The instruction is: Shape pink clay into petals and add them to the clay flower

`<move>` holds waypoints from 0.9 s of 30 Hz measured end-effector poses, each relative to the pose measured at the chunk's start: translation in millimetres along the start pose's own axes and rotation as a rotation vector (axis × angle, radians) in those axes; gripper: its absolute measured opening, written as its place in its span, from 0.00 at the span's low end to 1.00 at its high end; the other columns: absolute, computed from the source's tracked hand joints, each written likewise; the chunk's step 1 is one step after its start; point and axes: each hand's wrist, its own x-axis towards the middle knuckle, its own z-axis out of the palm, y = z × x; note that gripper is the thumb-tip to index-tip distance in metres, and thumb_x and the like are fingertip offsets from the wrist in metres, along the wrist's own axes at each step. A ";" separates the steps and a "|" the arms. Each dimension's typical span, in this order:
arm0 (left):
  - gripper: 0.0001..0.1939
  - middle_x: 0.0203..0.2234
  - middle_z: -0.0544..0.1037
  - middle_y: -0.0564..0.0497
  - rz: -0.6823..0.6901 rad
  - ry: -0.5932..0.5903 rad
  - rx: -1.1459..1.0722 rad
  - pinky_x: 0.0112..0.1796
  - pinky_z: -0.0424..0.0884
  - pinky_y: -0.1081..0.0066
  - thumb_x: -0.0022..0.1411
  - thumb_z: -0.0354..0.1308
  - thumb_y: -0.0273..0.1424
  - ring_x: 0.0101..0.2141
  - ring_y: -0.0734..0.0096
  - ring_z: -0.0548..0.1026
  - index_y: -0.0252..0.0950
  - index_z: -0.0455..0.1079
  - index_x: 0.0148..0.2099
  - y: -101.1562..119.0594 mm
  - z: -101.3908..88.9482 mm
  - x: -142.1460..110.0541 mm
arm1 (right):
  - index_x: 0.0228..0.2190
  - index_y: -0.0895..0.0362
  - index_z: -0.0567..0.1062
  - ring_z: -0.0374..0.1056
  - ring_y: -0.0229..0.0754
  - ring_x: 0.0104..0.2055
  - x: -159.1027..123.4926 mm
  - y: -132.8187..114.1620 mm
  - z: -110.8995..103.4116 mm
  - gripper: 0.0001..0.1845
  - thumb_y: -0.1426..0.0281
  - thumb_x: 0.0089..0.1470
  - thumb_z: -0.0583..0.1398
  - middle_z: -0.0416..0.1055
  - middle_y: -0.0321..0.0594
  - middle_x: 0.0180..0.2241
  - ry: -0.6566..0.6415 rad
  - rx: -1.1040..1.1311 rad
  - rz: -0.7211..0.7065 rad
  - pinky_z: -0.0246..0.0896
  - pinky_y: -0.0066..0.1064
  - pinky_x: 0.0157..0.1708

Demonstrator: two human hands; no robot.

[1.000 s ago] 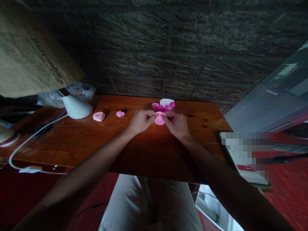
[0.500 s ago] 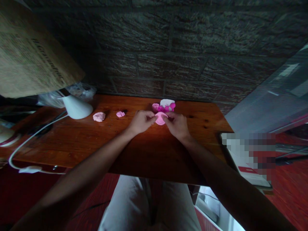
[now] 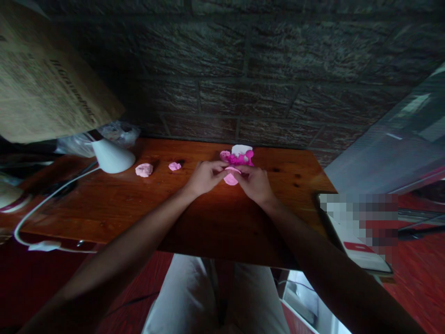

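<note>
My left hand [image 3: 204,177] and my right hand [image 3: 255,183] meet over the middle of a wooden table [image 3: 194,211], both pinching a small light pink piece of soft clay [image 3: 231,178] between their fingertips. Just behind it lies a cluster of darker pink clay shapes [image 3: 239,159] with a white lump [image 3: 241,149] at the back. Two loose pale pink lumps rest to the left: a larger lump [image 3: 143,170] and a smaller lump [image 3: 174,166].
A white lamp base [image 3: 111,157] with a white cord [image 3: 41,204] stands at the back left under a printed shade [image 3: 45,88]. A crumpled plastic bag [image 3: 118,132] lies behind it. A brick wall [image 3: 243,69] backs the table. A tablet-like object [image 3: 358,250] overhangs the right edge.
Both hands have kept pinching and working the pink piece; it now shows smaller and lower between the fingertips. The darker pink cluster behind is more exposed.
</note>
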 end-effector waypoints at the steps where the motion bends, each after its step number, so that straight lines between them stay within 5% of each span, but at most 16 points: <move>1: 0.13 0.32 0.85 0.48 0.007 -0.006 0.002 0.33 0.72 0.72 0.64 0.60 0.37 0.31 0.67 0.81 0.35 0.81 0.40 -0.2 -0.2 0.0 | 0.37 0.52 0.85 0.73 0.40 0.28 -0.2 -0.4 0.3 0.10 0.68 0.58 0.62 0.82 0.37 0.29 -0.002 -0.005 -0.001 0.62 0.28 0.30; 13: 0.12 0.27 0.84 0.49 0.018 0.022 0.115 0.32 0.71 0.72 0.65 0.58 0.34 0.27 0.69 0.78 0.34 0.79 0.34 10.0 -6.0 -1.7 | 0.41 0.51 0.84 0.77 0.41 0.31 -1.2 -2.3 1.4 0.12 0.70 0.59 0.61 0.84 0.37 0.34 0.020 0.034 -0.057 0.68 0.30 0.34; 27: 0.10 0.34 0.85 0.47 0.033 -0.006 0.036 0.36 0.72 0.71 0.64 0.58 0.32 0.32 0.67 0.81 0.35 0.80 0.38 6.7 -2.6 -1.3 | 0.37 0.53 0.84 0.77 0.41 0.31 -1.7 -2.7 0.7 0.10 0.70 0.60 0.60 0.83 0.37 0.33 0.040 0.042 -0.085 0.67 0.30 0.35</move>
